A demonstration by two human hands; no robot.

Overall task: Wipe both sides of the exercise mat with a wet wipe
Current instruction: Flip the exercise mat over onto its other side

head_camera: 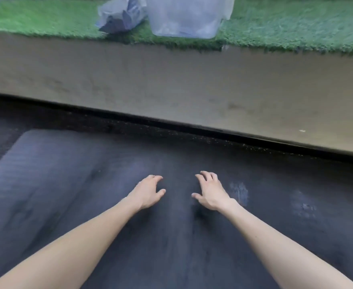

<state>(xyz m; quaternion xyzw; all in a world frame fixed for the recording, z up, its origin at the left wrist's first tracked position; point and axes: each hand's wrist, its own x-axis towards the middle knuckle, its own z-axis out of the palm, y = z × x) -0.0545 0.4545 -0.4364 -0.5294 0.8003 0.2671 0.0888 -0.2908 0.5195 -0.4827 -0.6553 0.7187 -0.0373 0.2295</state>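
Note:
The dark exercise mat (71,184) lies flat on the black floor and fills the lower part of the view, with its rounded far-left corner near the left edge. My left hand (147,191) and my right hand (210,191) reach forward side by side over the middle of the mat, a little apart. Both have spread, loosely bent fingers pointing down toward the mat and hold nothing. No wet wipe is visible in either hand. Pale scuffed patches (239,192) mark the mat to the right of my right hand.
A raised concrete step (171,84) runs across beyond the mat, topped with green artificial turf (296,26). On the turf stand a clear plastic container (185,15) and a crumpled plastic bag (122,14). A strip of black speckled floor (129,126) separates the mat from the step.

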